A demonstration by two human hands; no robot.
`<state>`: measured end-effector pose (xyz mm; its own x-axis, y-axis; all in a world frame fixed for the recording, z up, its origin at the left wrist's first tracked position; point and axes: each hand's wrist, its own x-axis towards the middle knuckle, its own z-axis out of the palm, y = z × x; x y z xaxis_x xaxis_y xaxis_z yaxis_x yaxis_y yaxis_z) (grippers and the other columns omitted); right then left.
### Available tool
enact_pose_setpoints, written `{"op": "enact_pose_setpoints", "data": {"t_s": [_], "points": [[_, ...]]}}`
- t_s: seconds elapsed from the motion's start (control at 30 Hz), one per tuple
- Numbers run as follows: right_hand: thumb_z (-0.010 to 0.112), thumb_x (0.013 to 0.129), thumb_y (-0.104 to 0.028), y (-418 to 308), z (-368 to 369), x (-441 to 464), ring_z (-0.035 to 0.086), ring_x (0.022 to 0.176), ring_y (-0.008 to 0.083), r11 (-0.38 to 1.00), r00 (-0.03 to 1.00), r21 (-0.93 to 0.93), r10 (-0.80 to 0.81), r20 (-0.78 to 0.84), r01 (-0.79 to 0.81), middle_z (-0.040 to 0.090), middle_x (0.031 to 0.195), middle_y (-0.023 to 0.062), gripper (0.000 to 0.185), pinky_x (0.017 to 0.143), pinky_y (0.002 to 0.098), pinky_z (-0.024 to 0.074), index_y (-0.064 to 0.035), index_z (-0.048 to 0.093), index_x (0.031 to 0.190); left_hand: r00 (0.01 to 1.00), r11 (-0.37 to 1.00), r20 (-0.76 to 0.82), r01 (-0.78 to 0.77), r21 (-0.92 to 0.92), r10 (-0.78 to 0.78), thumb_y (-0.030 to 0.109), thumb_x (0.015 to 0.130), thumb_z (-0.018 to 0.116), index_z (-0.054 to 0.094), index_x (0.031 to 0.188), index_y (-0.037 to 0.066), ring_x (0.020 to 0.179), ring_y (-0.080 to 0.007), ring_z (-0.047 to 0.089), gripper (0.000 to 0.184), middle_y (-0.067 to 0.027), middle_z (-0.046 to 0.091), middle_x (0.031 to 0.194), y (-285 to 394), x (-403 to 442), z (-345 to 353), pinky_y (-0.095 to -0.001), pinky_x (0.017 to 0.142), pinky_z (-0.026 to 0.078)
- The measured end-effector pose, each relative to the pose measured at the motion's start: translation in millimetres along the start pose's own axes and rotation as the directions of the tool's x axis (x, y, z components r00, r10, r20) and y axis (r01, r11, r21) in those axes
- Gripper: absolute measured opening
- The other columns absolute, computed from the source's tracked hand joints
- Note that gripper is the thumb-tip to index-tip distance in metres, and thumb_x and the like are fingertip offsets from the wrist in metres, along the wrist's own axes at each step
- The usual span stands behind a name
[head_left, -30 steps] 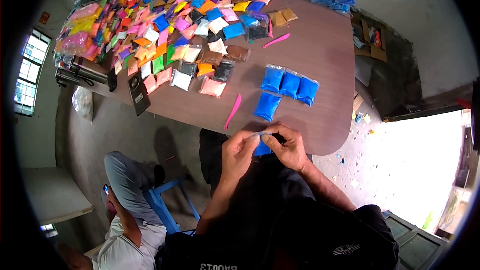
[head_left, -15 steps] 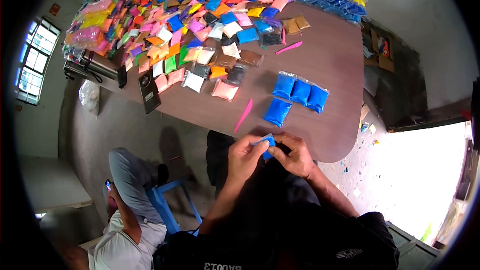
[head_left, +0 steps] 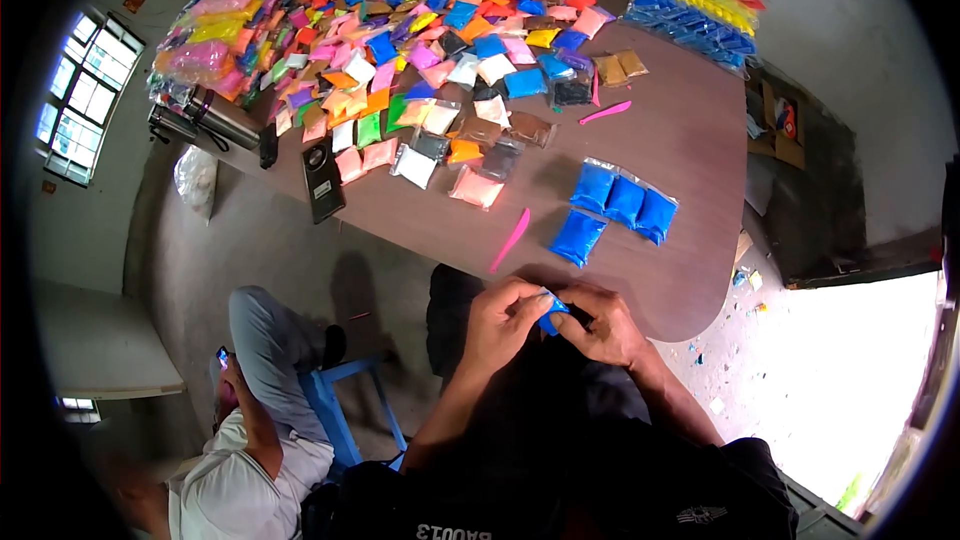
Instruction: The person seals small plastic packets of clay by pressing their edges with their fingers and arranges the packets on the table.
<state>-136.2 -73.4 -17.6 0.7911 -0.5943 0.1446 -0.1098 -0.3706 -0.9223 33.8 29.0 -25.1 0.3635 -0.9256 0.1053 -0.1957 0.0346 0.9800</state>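
Between my two hands, close to the table's near edge, is a small blue packet (head_left: 553, 313). My left hand (head_left: 500, 322) pinches one side of it with thumb and forefinger. The thumb and fingers of my right hand (head_left: 604, 326) are closed on its other side. Fingers cover part of the packet. Beyond the hands lie a single blue packet (head_left: 577, 238) and a row of three blue packets (head_left: 625, 200) side by side. A pink plastic knife (head_left: 512, 240) rests left of them.
A big pile of coloured packets (head_left: 400, 40) spreads over the far table. Another pink knife (head_left: 606, 112), a dark phone-like object (head_left: 322, 180) and a metal flask (head_left: 225, 120) lie on it too. At left, a person (head_left: 250, 460) sits near a blue stool (head_left: 340, 410).
The packet between my hands has turned, and more of its blue side shows. My view has shifted a little, so the table sits further right and lower.
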Motion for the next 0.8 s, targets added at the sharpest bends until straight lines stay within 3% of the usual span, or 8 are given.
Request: {"op": "enact_pose_setpoints", "data": {"t_s": [0.07,0.13,0.23,0.37,0.5,0.57,0.67,0.8], "points": [[0.073,0.087,-0.009,-0.2,0.0,-2.0,0.065,0.08,0.0364,0.999,1.0,0.018,0.031,0.004,-0.031,0.067,0.087,0.0194,0.021,0.072,0.0415,0.0521,0.0005,0.069,0.106,1.0,0.999,-0.022,-0.01,0.049,0.011,0.005,0.091,0.073,0.069,0.1,-0.003,0.075,-0.0068,0.057,0.013,-0.0029,0.065,0.086,-0.7,-1.5,1.2,-0.0229,0.065,0.046],[0.072,0.087,-0.009,-0.6,0.3,-2.5,0.065,0.079,0.0363,0.997,0.998,0.04,0.058,0.013,-0.058,0.067,0.088,0.0196,0.021,0.072,0.0413,0.0522,0.0007,0.069,0.105,0.993,0.989,-0.09,0.06,-0.137,-0.072,0.006,0.091,0.072,0.069,0.098,-0.003,0.074,-0.0069,0.057,0.012,-0.0048,0.066,0.086,-3.5,-1.9,3.8,-0.0229,0.066,0.046],[0.07,0.09,-0.007,4.7,1.7,-1.9,0.066,0.082,0.0324,0.997,0.997,0.033,0.074,0.013,-0.074,0.068,0.093,0.0191,0.018,0.074,0.0382,0.0524,0.0031,0.068,0.104,0.99,0.984,-0.044,0.125,-0.128,-0.132,0.006,0.091,0.071,0.069,0.094,-0.004,0.075,-0.0069,0.058,0.011,-0.0059,0.067,0.086,9.5,-0.3,5.1,-0.0227,0.067,0.047],[0.07,0.09,-0.008,4.9,2.6,0.1,0.066,0.082,0.032,1.0,1.0,-0.003,-0.015,0.022,0.015,0.067,0.092,0.0191,0.017,0.074,0.0378,0.0523,0.0033,0.068,0.102,0.997,0.995,-0.037,0.059,-0.086,-0.062,0.011,0.092,0.07,0.069,0.09,-0.003,0.072,-0.0099,0.058,0.014,-0.0068,0.066,0.082,5.7,0.5,2.7,-0.0255,0.066,0.047],[0.07,0.091,-0.011,-5.5,-1.9,0.8,0.066,0.083,0.0306,0.997,0.994,-0.006,0.079,0.07,-0.079,0.068,0.091,0.0183,0.018,0.075,0.037,0.052,0.0029,0.069,0.103,0.999,0.997,-0.047,0.011,-0.081,-0.015,0.013,0.093,0.071,0.069,0.091,-0.002,0.072,-0.0083,0.057,0.015,-0.0044,0.065,0.081,-1.5,-0.4,1.6,-0.0251,0.065,0.046],[0.07,0.091,-0.012,-4.3,0.1,-0.6,0.067,0.083,0.0289,0.997,0.995,0.011,0.076,0.06,-0.077,0.069,0.092,0.0176,0.019,0.075,0.0364,0.0521,0.0027,0.069,0.104,0.985,0.958,0.007,0.171,-0.228,-0.174,0.01,0.095,0.068,0.068,0.097,-0.002,0.077,-0.0054,0.057,0.012,-0.0017,0.064,0.084,-9.9,-4.0,0.9,-0.0213,0.068,0.046],[0.071,0.093,-0.013,3.0,2.8,-2.9,0.068,0.079,0.0257,0.99,0.996,0.114,0.082,-0.022,-0.079,0.07,0.09,0.0163,0.019,0.072,0.0357,0.0537,0.0013,0.071,0.106,0.979,0.893,-0.076,0.142,-0.427,-0.192,0.019,0.095,0.072,0.068,0.097,0.001,0.071,-0.0035,0.055,0.019,0.0016,0.062,0.077,-1.3,-1.0,12.5,-0.0239,0.061,0.044],[0.07,0.094,-0.013,2.8,5.7,-3.0,0.068,0.082,0.022,0.986,0.993,0.12,0.115,-0.012,-0.112,0.072,0.095,0.0148,0.02,0.075,0.0341,0.0544,0.0021,0.071,0.108,0.978,0.938,-0.002,0.201,-0.282,-0.21,0.019,0.095,0.071,0.068,0.095,0.0,0.069,-0.0038,0.055,0.02,0.0006,0.062,0.073,-10.4,-6.6,0.4,-0.0242,0.06,0.045]]}}
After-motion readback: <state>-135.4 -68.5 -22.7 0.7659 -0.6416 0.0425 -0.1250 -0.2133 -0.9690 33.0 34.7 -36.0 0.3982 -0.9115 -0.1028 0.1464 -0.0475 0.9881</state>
